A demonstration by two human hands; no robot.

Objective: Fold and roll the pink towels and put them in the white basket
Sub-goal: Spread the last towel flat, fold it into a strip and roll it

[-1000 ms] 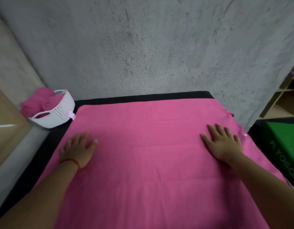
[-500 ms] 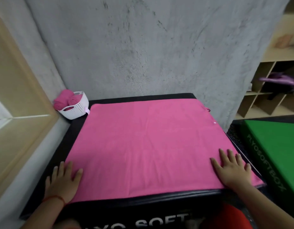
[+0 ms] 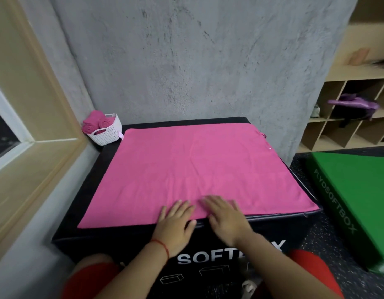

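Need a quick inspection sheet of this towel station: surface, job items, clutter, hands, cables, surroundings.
Surface: black soft box, top mostly covered by the pink towel.
Job's things: pink towel spread flat, unfolded; white basket by the far left corner, holding rolled towels.
Clutter: nothing seen.
Hands: left hand and right hand flat, side by side on the towel's near edge, gripping nothing.
Cables: nothing seen.
Surroundings: concrete wall behind, window frame left, green box and shelves right.
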